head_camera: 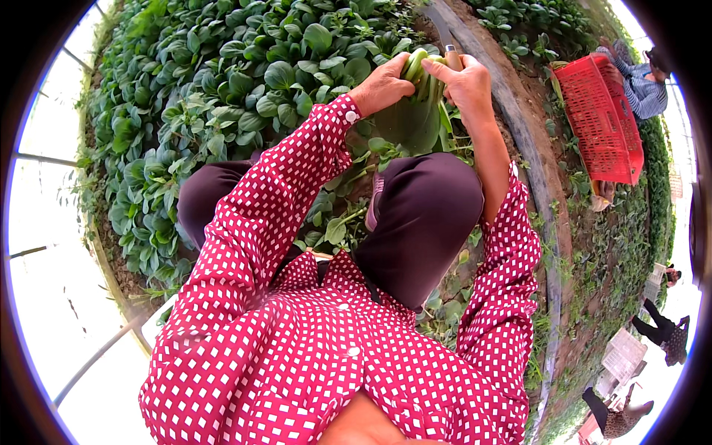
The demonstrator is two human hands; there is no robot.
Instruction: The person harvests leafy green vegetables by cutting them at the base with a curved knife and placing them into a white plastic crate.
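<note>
In the head view, my left hand point(385, 84) grips the left side of a bunch of leafy greens point(411, 119), whose pale stalks are at the top and whose leaves hang down. My right hand point(466, 83) holds the wooden handle of a knife point(440, 25), its blade pointing up and away from me, while its thumb and fingers also hold the right side of the bunch. The bunch is just beyond my bent knee. Dense leafy green plants point(239, 83) grow to the left of my hands.
A grey hose or plastic strip point(517, 105) runs along the soil at my right. Beyond it stands a red plastic crate point(595, 117) beside a crouching person point(645, 83). More people and pale crates point(624, 356) are at the lower right. Cut leaves lie between my legs.
</note>
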